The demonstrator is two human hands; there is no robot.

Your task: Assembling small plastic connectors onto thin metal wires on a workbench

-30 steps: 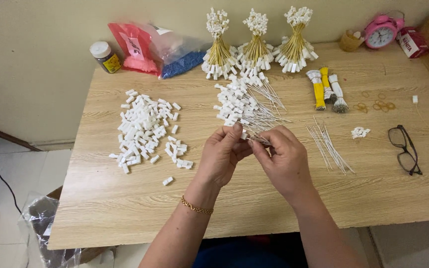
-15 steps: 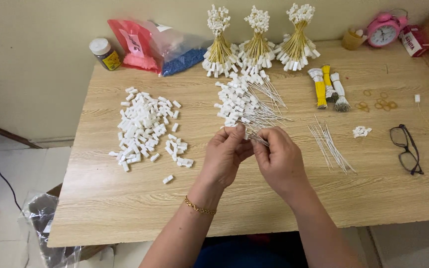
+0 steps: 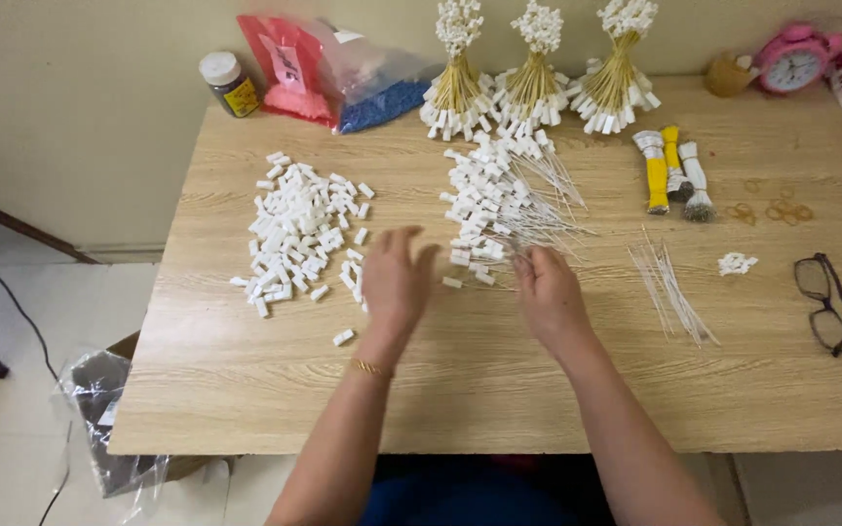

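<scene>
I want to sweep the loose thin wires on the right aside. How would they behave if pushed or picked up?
The loose bundle of thin pale wires looks very light and would probably fan out rather than slide together. Being so slender, they seem likely to flex when lifted. Lying flat on the smooth wooden table, single strands may be hard to pinch.

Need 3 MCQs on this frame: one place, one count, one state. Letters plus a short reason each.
1. Where are the glasses?
A. the table's right edge
B. beside the jar
C. under the left hand

2. How many upright bundles stand at the back?
A. two
B. three
C. five

3. How is the left hand?
A. clenched on a bag
B. fingers spread, by the loose white pieces
C. flat on the floor

Answers:
1 A, they lie folded open far right, clear of both hands.
2 B, three stand side by side near the wall.
3 B, its fingers are apart and grip nothing visible.
</scene>
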